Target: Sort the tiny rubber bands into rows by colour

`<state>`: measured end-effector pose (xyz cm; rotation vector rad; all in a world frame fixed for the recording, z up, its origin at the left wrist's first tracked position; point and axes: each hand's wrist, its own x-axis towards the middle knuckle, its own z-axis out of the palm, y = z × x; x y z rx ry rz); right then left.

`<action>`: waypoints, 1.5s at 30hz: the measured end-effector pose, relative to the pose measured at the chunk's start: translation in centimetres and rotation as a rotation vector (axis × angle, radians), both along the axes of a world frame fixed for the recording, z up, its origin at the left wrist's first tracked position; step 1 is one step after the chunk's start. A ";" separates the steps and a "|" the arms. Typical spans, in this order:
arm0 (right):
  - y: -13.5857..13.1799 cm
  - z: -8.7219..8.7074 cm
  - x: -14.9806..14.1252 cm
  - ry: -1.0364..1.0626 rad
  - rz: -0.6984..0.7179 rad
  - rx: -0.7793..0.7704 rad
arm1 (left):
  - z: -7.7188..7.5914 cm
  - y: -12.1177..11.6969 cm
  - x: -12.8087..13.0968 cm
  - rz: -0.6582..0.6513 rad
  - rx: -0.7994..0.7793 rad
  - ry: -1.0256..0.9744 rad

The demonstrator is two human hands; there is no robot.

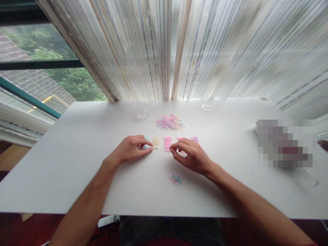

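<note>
My left hand [133,147] rests low over the table, its thumb and forefinger drawn together at the left edge of a row of pale yellow thin pieces [155,143]. Behind those fingers part of a light blue row [146,138] shows. The thumb and forefinger of my right hand [188,152] are pinched at the lower right edge of a pink row [167,143]. Whatever either pinch holds is too small to make out. Partly covered by my right hand is a brighter pink row [179,139], with a purple row [194,139] beyond it.
A loose mixed heap of pastel pieces [169,122] lies behind the rows, and a smaller bluish-pink heap [176,179] in front. Two clear round containers or lids [141,111] [206,107] stand at the back. On the right sits a blurred-out object [284,145] with a loop.
</note>
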<state>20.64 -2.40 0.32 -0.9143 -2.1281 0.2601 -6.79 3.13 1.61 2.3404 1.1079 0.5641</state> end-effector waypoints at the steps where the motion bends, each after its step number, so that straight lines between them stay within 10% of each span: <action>1: 0.0 0.4 0.2 -0.010 0.009 -0.031 | 0.1 -0.1 0.1 -0.008 0.011 -0.021; 8: -1.3 4.4 1.7 -0.375 0.205 -0.621 | 1.2 -2.8 3.2 -0.287 -0.111 -0.096; 13: -2.3 4.0 2.6 -0.430 0.262 -0.766 | 0.5 -4.5 5.5 -0.440 -0.148 0.020; 45: -3.3 0.8 2.2 -0.289 0.246 -0.498 | 0.6 -4.3 5.0 -0.370 -0.232 -0.091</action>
